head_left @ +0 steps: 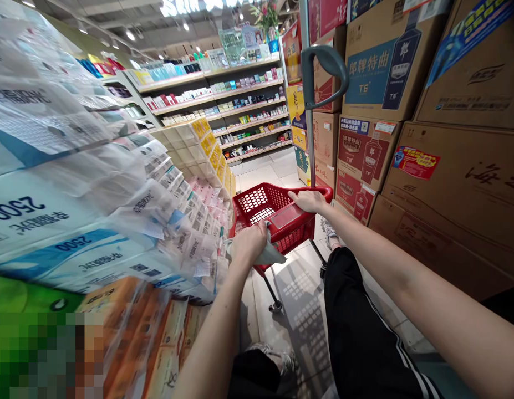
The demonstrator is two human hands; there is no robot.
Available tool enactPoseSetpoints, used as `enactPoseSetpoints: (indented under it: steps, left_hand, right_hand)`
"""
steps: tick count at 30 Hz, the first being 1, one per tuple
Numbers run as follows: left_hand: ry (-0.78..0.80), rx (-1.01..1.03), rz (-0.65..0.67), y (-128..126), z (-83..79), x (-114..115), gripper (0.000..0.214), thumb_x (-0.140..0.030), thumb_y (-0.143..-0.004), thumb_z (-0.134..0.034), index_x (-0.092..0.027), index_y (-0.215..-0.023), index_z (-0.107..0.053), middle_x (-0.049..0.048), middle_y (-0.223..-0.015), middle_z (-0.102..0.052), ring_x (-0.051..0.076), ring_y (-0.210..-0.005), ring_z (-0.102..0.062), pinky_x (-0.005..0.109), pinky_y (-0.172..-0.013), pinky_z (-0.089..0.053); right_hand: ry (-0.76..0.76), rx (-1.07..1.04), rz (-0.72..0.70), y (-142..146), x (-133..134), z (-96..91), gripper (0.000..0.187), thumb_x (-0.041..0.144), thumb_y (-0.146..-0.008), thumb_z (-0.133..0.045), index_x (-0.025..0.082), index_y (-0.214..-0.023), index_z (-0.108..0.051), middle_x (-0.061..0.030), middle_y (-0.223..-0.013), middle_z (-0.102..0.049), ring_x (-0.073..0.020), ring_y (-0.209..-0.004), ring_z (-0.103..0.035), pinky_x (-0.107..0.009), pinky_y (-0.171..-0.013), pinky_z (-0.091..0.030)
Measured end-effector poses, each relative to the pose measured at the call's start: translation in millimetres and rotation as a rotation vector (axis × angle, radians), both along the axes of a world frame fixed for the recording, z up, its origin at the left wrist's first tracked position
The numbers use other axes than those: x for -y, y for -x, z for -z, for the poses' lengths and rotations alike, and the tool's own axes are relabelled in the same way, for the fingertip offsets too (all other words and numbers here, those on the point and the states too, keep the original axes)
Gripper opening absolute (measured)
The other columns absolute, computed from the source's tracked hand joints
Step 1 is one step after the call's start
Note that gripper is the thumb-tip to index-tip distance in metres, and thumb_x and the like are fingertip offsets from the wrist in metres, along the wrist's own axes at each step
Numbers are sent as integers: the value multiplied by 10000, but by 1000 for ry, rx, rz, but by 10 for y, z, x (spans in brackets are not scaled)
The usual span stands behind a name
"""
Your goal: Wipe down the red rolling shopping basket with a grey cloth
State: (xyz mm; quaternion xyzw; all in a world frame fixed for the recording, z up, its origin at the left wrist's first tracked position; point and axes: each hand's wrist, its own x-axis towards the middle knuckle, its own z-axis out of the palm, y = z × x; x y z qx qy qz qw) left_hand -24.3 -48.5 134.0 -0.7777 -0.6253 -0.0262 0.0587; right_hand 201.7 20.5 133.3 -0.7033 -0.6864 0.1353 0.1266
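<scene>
A red plastic shopping cart [292, 239] on thin legs with casters stands in the aisle just in front of me. The fingers of my right hand [309, 200] are wrapped over the right end of its handle. My left hand [252, 243] is closed at the left end of the handle, around a pale grey-green cloth [271, 255] that hangs down on both sides of the fist. Whether those fingers also grip the handle itself is hidden. Through the cart's lattice walls, patches of light fall on the floor.
Stacked plastic-wrapped tissue packs [190, 221] crowd the left side. On the right, cardboard cartons [367, 155] form a wall beside a metal pole with a grey loop handle [329, 75]. Shelves of small boxes [240, 102] stand ahead across the pale tiled floor [277, 163].
</scene>
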Motion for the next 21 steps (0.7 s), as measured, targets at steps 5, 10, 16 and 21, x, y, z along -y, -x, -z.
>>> enactPoseSetpoints:
  steps: [5,10,16,21]
  left_hand:
    - [-310,18,-32,-100,120,317,607,-383,-948,-105,-138,-813,-644,137,-802,-663,230,-799,-614,318,-689,-411]
    - [-454,34,130,-44,248,489,450,-376,-945,-222,-152,-879,-606,140,-884,-617,252,-896,-543,372,-788,-384]
    - [-434,-96,269,123,287,594,395,-309,-925,-341,-163,-1275,-450,166,-1170,-543,278,-1026,-512,413,-887,-361]
    - [-271,-197,270,204,102,445,389,-418,-910,-384,-162,-1173,-513,135,-933,-617,262,-878,-595,356,-758,-414]
  right_hand:
    - [-8,-1,-17,-40,28,-10,832,684,-859,-29,173,-999,-670,-161,-1146,-637,-313,-1034,-599,-412,-863,-423]
    - [-34,27,-58,-64,35,5,792,651,-879,-47,167,-966,-668,-168,-1116,-647,-304,-1031,-597,-401,-867,-420]
    - [-93,54,-134,-99,-10,55,763,623,-894,-44,171,-889,-659,-154,-1048,-668,-284,-979,-610,-375,-821,-433]
    - [-90,53,-160,-94,-43,72,739,626,-896,-72,169,-905,-652,-147,-1067,-662,-274,-993,-600,-353,-822,-426]
